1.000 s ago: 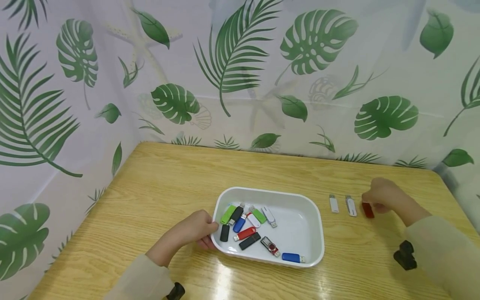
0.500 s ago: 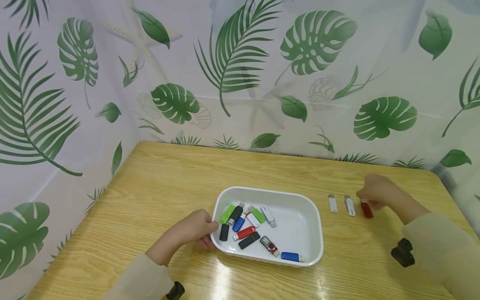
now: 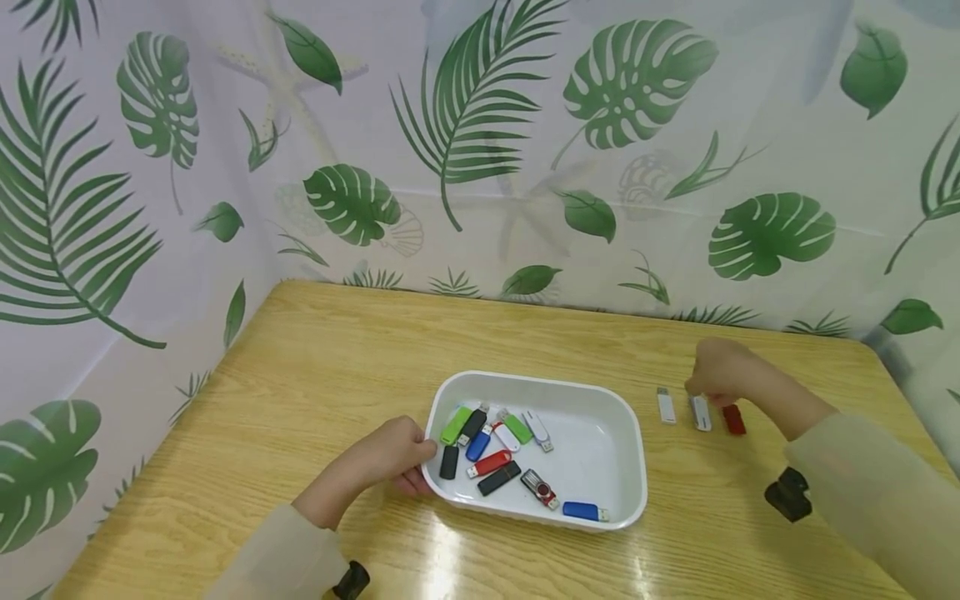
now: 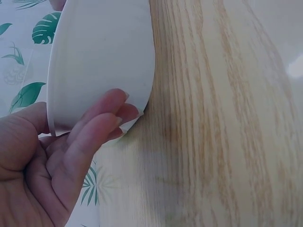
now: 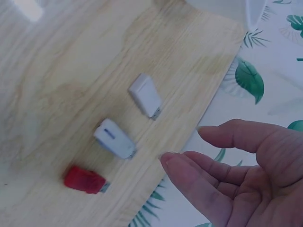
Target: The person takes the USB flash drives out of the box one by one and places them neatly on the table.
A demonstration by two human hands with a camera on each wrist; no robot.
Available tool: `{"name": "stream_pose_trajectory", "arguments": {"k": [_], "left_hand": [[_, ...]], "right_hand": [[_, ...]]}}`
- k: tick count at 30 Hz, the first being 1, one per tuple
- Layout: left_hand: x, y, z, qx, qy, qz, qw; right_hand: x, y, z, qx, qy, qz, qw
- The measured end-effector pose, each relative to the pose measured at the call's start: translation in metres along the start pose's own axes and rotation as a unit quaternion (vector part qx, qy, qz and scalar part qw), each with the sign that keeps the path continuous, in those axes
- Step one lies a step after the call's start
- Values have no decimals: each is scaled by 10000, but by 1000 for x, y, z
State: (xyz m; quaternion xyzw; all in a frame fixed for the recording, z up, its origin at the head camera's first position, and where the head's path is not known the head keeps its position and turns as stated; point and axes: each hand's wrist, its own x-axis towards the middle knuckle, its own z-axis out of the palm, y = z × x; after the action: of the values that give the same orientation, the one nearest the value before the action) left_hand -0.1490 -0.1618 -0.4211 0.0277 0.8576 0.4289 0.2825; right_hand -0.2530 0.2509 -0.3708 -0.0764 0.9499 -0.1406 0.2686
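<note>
My left hand (image 3: 401, 457) holds the left end of a white plastic tray (image 3: 611, 458). In the left wrist view its thumb is at the rim and its fingers (image 4: 90, 135) lie along the outer wall. My right hand (image 3: 723, 372) hovers over the table's right side, thumb and fingers apart with nothing between them. Below it a row of USB sticks lies on the wood: a white one (image 3: 667, 407), a white one with a grey mark (image 5: 113, 137), and a red one (image 3: 734, 419). The right hand partly covers the middle stick in the head view.
Several USB sticks lie in the tray, mostly at its left, among them a green one (image 3: 455, 426), a red one (image 3: 490, 464) and a blue one (image 3: 585, 511). The wooden table (image 3: 352, 350) meets a leaf-printed cloth (image 3: 480, 275) at the back and left.
My right hand has let go of the red USB stick and moved left, over the marked white one. The left hand stays on the tray.
</note>
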Motion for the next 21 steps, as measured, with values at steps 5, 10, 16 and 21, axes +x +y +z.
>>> {"name": "stream_pose_trajectory", "arguments": {"k": [5,10,16,21], "left_hand": [[0,1,0,-47,17,54,10000],[-2,1,0,-49,19,98,9999],[-2,-1,0,-104,42,102,9999],[-1,-1,-2,-84,19,95,9999]], "right_hand": [[-2,-19,-3,-57,68,-406,9991],[-7,-48,-2,-144,35,-680,9976],[-10,-78,-2,-453,136,-1110,9927],[-8,-92,0,-636,279,-1464,9868]]}}
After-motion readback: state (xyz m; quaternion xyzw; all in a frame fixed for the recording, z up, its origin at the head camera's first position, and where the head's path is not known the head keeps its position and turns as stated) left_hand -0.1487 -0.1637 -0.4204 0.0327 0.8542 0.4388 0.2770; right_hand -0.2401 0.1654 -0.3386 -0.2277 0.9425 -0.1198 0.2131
